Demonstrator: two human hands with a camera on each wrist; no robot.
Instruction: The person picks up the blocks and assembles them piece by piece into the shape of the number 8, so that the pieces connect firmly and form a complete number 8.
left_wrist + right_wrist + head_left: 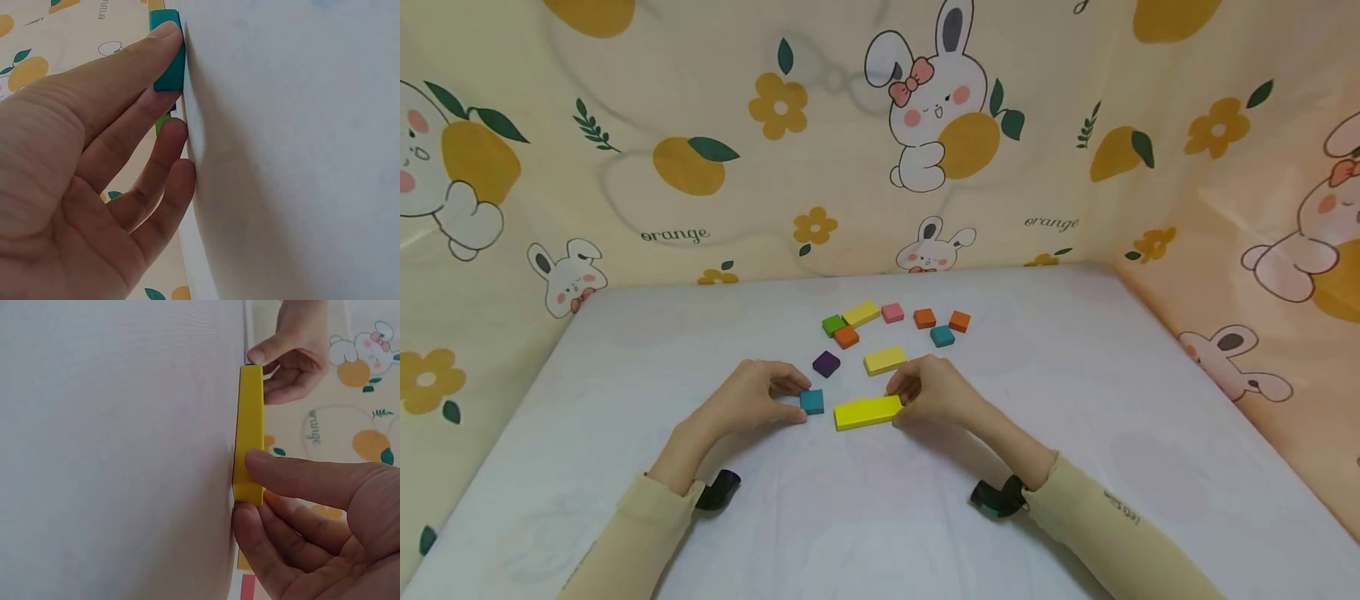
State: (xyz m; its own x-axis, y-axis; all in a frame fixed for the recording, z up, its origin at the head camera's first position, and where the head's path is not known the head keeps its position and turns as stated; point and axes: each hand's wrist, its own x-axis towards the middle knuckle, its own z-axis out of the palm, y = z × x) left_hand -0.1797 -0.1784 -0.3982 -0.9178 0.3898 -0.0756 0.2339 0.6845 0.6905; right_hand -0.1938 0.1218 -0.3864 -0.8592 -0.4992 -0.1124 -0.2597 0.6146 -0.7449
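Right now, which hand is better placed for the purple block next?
The left hand, probably: it's nearer the purple block, though pinching a blue block; the right hand, farther, grips a yellow block.

On the table (pixel 850 525), one block (pixel 812 402) is pinched by the left hand (pixel 752 397); to the right of that grip, apart, a second block (pixel 868 412) is held at its right end by the right hand (pixel 938 392). Behind the left grip a third block (pixel 827 364) is placed, behind the right a fourth block (pixel 885 360); farther back, seven blocks (pixel 892 313) are spread.

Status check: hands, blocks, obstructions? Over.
Left hand pinches small blue square block. Right hand grips long yellow rectangular block. Nothing visible between blocks; small purple block beyond blue.
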